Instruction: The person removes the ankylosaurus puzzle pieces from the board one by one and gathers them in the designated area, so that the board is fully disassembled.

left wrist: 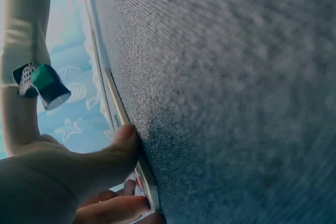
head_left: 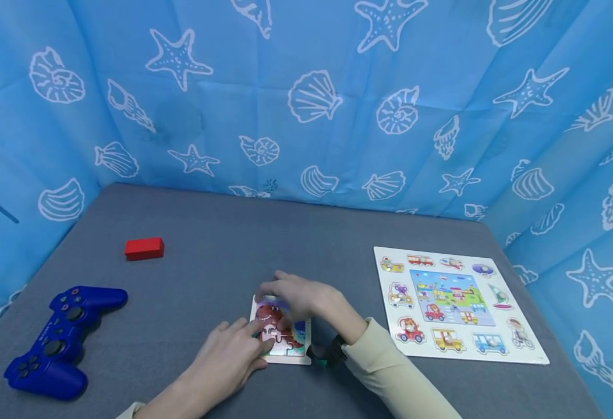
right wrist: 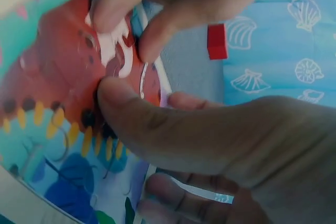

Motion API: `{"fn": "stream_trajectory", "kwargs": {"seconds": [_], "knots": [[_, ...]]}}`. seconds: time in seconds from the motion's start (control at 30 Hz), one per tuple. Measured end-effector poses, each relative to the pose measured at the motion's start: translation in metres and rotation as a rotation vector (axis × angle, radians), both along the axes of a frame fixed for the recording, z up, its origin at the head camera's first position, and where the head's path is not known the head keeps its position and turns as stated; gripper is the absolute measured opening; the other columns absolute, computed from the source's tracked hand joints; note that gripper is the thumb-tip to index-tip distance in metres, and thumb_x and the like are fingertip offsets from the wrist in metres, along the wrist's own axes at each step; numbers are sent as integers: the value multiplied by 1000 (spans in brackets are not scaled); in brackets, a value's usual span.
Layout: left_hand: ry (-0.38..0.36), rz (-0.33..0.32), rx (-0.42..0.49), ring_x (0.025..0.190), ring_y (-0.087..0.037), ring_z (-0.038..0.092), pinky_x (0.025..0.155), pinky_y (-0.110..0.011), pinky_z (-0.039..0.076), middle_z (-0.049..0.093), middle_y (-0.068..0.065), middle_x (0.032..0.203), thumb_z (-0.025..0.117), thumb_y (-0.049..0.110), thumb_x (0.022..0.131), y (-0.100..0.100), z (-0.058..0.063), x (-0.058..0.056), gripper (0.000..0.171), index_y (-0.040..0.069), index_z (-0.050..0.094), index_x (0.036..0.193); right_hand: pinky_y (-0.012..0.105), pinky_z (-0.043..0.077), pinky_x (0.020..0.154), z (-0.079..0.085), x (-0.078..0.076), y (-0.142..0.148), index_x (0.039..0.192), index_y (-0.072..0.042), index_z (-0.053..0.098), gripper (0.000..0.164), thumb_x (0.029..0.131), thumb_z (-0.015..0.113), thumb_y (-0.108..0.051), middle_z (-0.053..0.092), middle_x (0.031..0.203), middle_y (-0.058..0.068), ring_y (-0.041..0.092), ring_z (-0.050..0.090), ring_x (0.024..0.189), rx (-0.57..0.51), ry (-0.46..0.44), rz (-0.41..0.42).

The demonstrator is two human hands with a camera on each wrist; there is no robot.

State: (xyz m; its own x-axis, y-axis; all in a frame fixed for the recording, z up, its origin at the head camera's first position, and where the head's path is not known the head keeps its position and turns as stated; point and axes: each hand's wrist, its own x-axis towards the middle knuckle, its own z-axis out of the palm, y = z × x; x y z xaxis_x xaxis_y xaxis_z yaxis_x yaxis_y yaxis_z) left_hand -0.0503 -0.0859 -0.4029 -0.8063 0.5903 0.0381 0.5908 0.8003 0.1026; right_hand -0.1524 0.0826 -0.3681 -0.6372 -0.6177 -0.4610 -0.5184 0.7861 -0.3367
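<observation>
A small jigsaw board with a light frame and a red dinosaur picture lies on the grey table. My left hand rests at its left side, fingertips on the picture. In the left wrist view its thumb lies along the board's edge. My right hand arches over the far part of the board. Its thumb touches the dinosaur picture close to the left fingertips, while its other fingers reach past the board's edge. Pale gaps show around a puzzle piece between the thumb and left fingertips.
A blue game controller lies at the left, with a red block behind it. To the right is a white vehicle puzzle board. A blue shell-patterned curtain hangs behind the table.
</observation>
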Motion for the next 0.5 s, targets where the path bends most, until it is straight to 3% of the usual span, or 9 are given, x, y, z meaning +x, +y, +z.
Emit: {"fn": "stream_trajectory", "kwargs": {"seconds": [0.13,0.23,0.33,0.5], "knots": [[-108,21,44,92,-18,64,68,-38,50,73,1,123,77,38,89,-5,1,-1,25,31,78,113,48,46,112,0,-3,0,141,-32,58,65,85,85,-16,48,153,5,25,49,140,-7,-31,-24],[-210,47,76,85,-14,56,66,-33,47,70,-2,134,74,37,92,-10,2,-2,30,30,76,121,52,39,117,-1,-3,1,144,-34,57,70,83,86,-16,42,161,7,29,40,150,-4,-31,-29],[-276,38,88,86,-12,52,67,-33,48,66,-4,140,72,40,93,-14,3,-1,35,29,73,127,50,45,112,-2,-3,2,146,-35,54,78,79,89,-18,48,153,6,25,48,140,-3,-18,-16],[-327,36,173,99,-20,60,73,-44,56,65,-7,137,74,41,92,-15,4,-2,36,25,75,124,42,51,101,-4,0,5,150,-39,48,92,73,94,-23,51,140,2,18,50,119,26,-2,0]]}}
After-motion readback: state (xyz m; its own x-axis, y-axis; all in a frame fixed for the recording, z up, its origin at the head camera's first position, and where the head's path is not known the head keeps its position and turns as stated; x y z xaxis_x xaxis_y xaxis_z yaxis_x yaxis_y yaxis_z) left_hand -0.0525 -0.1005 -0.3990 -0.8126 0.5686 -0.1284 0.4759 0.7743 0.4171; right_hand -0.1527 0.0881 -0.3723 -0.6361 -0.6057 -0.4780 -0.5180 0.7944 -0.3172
